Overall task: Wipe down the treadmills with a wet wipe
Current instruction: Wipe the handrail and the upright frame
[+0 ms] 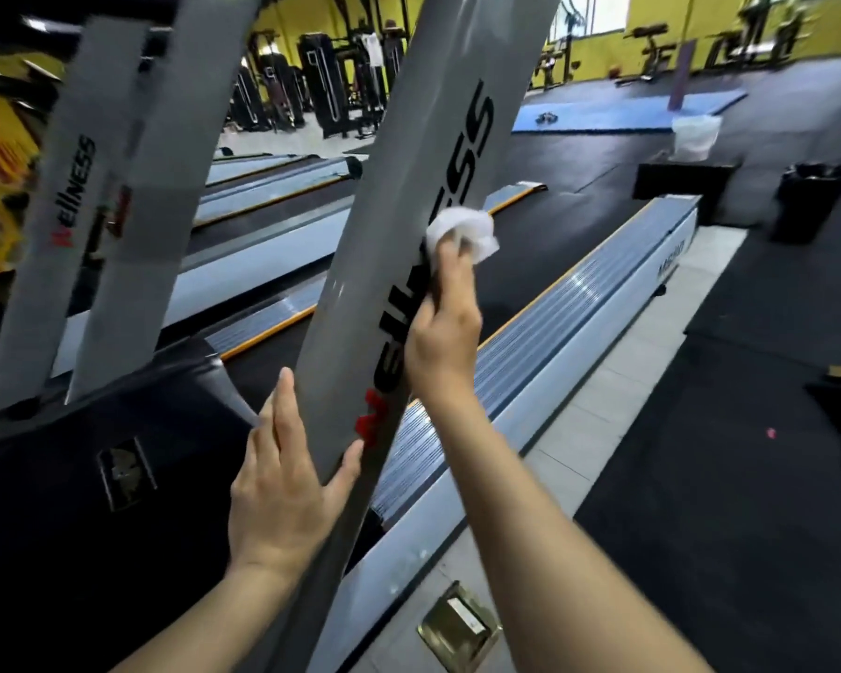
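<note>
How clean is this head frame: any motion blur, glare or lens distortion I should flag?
Head view: the left upright is smeared by motion blur, while the right hand, wet wipe and near upright stay fairly sharp; soft glare streaks that upright; wide-angle bending curves the edges; the background machines are soft.

The grey upright slants across the middle and splits the reach in two. Left of it the black motor cover blocks the low ground, and two more uprights fence the far left, with narrow gaps between them. Right of it the way lies open over the belt and the ribbed side rail, out to bare floor. A black bin and a low black box stand well apart beyond the rail's end.
</note>
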`<state>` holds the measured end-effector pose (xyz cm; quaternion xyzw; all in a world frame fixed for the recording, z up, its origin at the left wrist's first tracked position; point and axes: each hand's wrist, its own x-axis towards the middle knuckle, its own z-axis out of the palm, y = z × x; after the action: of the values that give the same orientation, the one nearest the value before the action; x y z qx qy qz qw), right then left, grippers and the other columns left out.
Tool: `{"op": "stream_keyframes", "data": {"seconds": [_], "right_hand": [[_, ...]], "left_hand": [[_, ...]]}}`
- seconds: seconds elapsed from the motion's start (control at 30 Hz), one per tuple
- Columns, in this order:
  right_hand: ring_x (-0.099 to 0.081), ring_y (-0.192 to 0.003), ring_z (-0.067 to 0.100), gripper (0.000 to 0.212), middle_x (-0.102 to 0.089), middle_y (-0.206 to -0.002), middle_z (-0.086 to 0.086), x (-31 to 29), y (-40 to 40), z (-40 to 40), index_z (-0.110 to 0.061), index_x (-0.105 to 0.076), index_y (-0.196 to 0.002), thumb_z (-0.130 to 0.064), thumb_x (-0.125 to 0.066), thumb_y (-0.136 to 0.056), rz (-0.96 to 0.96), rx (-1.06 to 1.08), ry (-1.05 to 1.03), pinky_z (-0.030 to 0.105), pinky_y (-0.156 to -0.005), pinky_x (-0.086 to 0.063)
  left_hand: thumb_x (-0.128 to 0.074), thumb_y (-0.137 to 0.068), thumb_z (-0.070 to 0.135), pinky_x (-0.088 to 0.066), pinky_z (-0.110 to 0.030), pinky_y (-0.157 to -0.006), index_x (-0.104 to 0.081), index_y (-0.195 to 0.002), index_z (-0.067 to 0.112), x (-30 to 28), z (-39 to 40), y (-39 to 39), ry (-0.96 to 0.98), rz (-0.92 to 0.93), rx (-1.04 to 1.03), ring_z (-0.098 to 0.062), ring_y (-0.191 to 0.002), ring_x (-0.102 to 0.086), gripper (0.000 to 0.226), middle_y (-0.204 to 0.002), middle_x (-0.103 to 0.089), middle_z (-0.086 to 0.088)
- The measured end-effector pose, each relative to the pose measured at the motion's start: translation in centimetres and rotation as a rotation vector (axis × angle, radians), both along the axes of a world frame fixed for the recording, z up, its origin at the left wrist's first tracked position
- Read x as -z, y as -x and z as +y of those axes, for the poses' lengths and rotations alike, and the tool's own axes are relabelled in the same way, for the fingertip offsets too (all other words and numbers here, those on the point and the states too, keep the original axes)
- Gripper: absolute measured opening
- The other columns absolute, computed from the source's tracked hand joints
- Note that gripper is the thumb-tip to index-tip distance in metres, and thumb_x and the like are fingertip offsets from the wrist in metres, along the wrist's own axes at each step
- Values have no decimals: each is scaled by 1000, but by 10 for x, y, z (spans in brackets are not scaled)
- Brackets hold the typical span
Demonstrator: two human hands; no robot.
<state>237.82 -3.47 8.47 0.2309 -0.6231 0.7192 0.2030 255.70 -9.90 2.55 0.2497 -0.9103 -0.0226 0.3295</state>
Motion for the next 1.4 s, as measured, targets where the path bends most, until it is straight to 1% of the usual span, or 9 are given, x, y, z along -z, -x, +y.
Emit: {"op": "stream_keyframes", "data": {"seconds": [0.23, 0.37, 0.47, 0.63, 0.77, 0.9, 1.1, 1.23, 1.4], "right_hand": [[-59, -92, 12, 43, -69, -114, 6, 53, -32, 14, -15, -58, -137, -1, -43, -100, -305, -108, 38, 24, -73, -34], [-58, -75, 8, 28, -63, -85, -8, 91, -93, 24, -25, -59, -116, -7, -42, -103, -351, -220, -43, 18, -68, -41], [-56, -92, 10, 41, -62, -104, 1, 48, -47, 16, -12, -59, -131, 3, -41, -98, -273, -117, -7, 4, -79, -38], [-49, -136, 25, 67, -49, -151, 10, 23, -2, 0, -23, -43, -151, 6, -39, -91, -184, -73, 31, 31, -110, -38], [-57, -127, 18, 53, -58, -140, -3, 107, -75, -4, -39, -47, -142, -9, -37, -100, -280, -215, 34, 43, -106, -46], [-62, -100, -5, 53, -66, -109, -24, 138, -114, 9, -61, -51, -119, -10, -42, -104, -378, -280, 23, 27, -90, -50], [-26, -139, -11, 65, -42, -148, -3, 64, -29, -2, -13, -43, -150, 9, -37, -89, -149, -127, 60, 7, -114, -20], [-16, -150, 4, 73, -31, -157, 8, 92, -56, -1, -15, -41, -150, 17, -45, -85, 57, -219, -26, 23, -121, -19], [-40, -142, 32, 38, -45, -147, 14, 149, -99, 5, -6, -55, -136, -2, -54, -98, 378, -338, -170, 50, -113, -38]], "left_hand": [[-78, -81, 46, -59, -58, -72, -19, -158, 3, 5, 4, 1, 25, 19, -11, -50, -118, -59, 107, -144, -47, -27], [-73, -86, 50, -58, -59, -74, -18, -159, 5, 2, 4, 2, 12, 24, -25, -49, -121, -57, 102, -147, -45, -25], [-73, -85, 50, -59, -58, -73, -18, -159, 5, 2, 5, 2, 8, 13, -45, -48, -123, -57, 103, -147, -46, -25], [-75, -83, 48, -58, -56, -79, -18, -159, 5, 7, 4, 3, 33, 48, -62, -44, -126, -55, 104, -148, -46, -23], [-75, -82, 48, -57, -55, -85, -16, -160, 7, 6, 4, 5, 31, 68, -77, -41, -129, -52, 107, -150, -44, -21], [-72, -84, 52, -54, -56, -91, -7, -162, 14, 6, 6, 3, 4, 61, -77, -39, -134, -47, 108, -157, -35, -16], [-67, -89, 55, -52, -51, -99, -2, -162, 11, 3, 11, 4, 28, 32, -116, -38, -135, -46, 107, -161, -30, -15], [-68, -89, 51, -45, -45, -108, -2, -161, 12, 2, 12, 4, 19, 31, -97, -35, -139, -43, 106, -164, -27, -14], [-72, -76, 19, -31, -39, -121, 0, -162, 10, 3, 6, 1, -24, -18, -80, -27, -150, -28, 113, -168, -16, -10]]}}
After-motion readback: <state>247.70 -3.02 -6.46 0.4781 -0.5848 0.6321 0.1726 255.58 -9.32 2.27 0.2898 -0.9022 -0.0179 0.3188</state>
